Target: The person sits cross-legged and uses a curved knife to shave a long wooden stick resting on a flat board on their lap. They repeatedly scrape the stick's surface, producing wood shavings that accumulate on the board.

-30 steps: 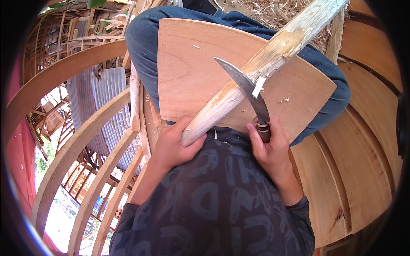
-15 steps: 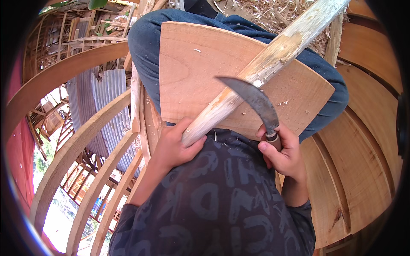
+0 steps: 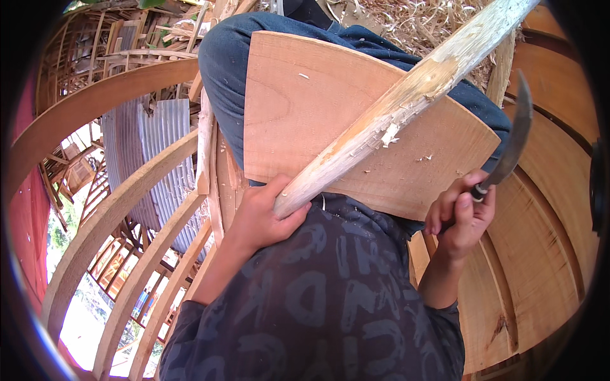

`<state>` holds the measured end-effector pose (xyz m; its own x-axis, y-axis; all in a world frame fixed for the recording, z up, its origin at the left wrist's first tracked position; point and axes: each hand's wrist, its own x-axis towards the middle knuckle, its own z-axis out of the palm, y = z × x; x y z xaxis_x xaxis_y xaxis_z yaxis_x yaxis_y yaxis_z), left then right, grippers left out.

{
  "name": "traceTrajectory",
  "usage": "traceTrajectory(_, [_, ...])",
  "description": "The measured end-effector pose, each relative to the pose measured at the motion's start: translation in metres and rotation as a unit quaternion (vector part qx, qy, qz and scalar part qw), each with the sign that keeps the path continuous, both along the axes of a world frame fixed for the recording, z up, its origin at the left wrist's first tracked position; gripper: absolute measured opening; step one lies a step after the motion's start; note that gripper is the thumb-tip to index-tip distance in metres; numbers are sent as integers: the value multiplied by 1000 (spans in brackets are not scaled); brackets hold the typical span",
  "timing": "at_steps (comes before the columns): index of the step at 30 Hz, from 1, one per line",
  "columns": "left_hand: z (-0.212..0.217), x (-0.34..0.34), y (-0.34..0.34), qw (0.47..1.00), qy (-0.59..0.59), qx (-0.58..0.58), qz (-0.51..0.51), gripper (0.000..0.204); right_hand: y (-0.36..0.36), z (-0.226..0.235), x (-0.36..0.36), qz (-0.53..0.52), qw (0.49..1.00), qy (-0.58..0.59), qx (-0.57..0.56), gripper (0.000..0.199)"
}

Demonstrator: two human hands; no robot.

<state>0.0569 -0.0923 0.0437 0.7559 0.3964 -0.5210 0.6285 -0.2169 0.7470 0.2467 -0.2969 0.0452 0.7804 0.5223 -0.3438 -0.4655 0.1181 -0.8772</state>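
Observation:
A long, partly peeled wooden pole [image 3: 375, 124] slants from my waist up to the far right, across a flat wooden board [image 3: 305, 89] on my lap. Around the pole's near end wraps my left hand [image 3: 264, 209], closed on it. My right hand [image 3: 464, 213] grips the dark handle of a curved sickle [image 3: 511, 143], off to the right of the board. The sickle's blade points up and away, apart from the pole. A loose pale shaving [image 3: 390, 133] clings to the pole's lower side.
Curved wooden ribs [image 3: 117, 197] rise on my left, with corrugated metal sheets [image 3: 162, 159] beyond them. Wide curved planks [image 3: 540, 235] form a wall on my right. A heap of wood shavings [image 3: 438, 22] lies at the far side, past my crossed legs.
My right hand has swung the sickle off the pole to the right, turning its blade upward. The left hand still holds the pole's near end. The shaving on the pole looks larger.

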Motion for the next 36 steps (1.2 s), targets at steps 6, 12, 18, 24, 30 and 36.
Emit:
traceTrajectory(6, [-2, -1, -4, 1000, -7, 5, 6, 29, 8, -14, 5, 293, 932, -203, -62, 23])
traceTrajectory(12, [0, -3, -2, 1000, 2, 5, 0, 27, 2, 3, 21, -115, 993, -26, 6, 18])
traceTrajectory(18, [0, -1, -5, 1000, -10, 11, 2, 27, -6, -2, 12, 385, 912, -97, -102, 12])
traceTrajectory(24, [-1, -2, -3, 1000, -12, 3, 9, 25, 9, 3, 19, -132, 991, 22, -13, 16])
traceTrajectory(30, [-2, -1, -3, 1000, -13, 22, -3, 26, -5, -4, 5, 44, 996, -56, -43, 24])
traceTrajectory(36, [0, 0, -6, 1000, -17, 23, 9, 26, -4, -14, -9, 86, 993, -10, -76, 22])
